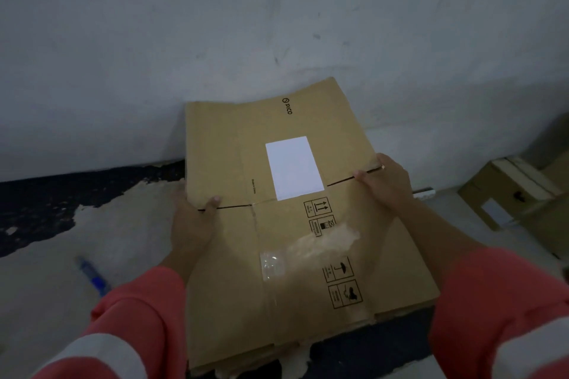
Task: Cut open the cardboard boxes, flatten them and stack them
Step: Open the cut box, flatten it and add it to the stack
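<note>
A flattened brown cardboard box with a white label, black handling symbols and strips of clear tape lies in front of me, its far end close to the wall. My left hand grips its left edge, thumb on top at a flap slit. My right hand grips the right edge at the matching slit. More flattened cardboard shows under its near edge.
A blue utility knife lies on the floor to the left. Taped, unflattened boxes stand at the right. A grey wall rises just behind the cardboard. The floor is pale with dark patches.
</note>
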